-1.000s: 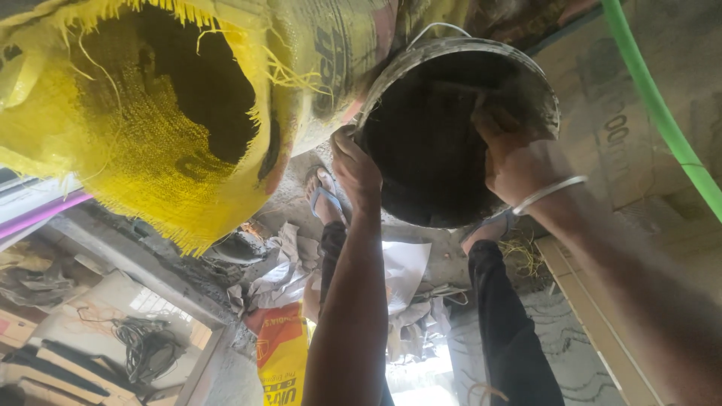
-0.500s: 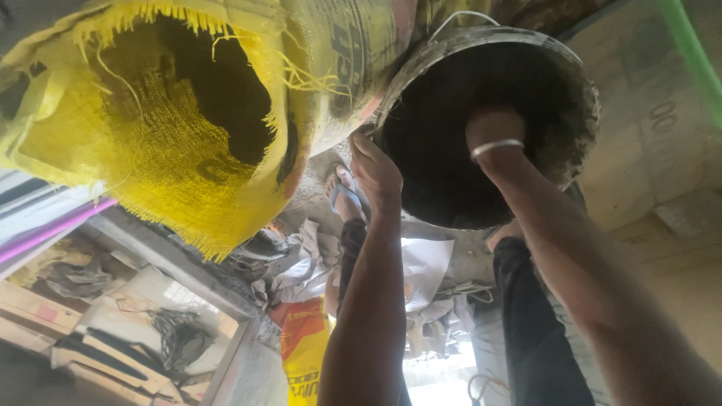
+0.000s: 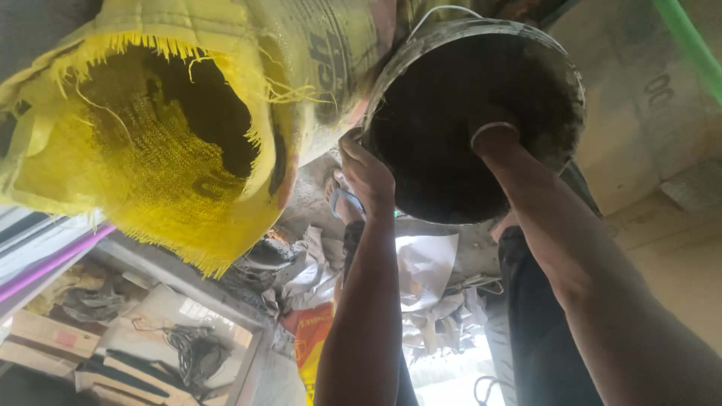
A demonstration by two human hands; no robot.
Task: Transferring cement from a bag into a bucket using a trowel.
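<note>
- Left hand (image 3: 367, 174) grips the rim of the big grey bucket (image 3: 481, 113), fingers curled over the edge nearest the sack; the right hand reaches deep inside the bucket, past its wrist bangle (image 3: 492, 129), so I cannot tell whether it is open or closed.
- Yellow woven sack (image 3: 173, 143), the largest thing in view, lies with its frayed mouth gaping, just beside the bucket and touching it on the left.
- Bucket sits tilted, mouth toward the camera, its inside dark and caked.
- To do this well, I judge the left hand should keep the rim steady against the sack while the right works inside, so the bucket does not roll.
- Below lie crumpled white sheets (image 3: 421, 278) and an orange bag (image 3: 312, 346).
</note>
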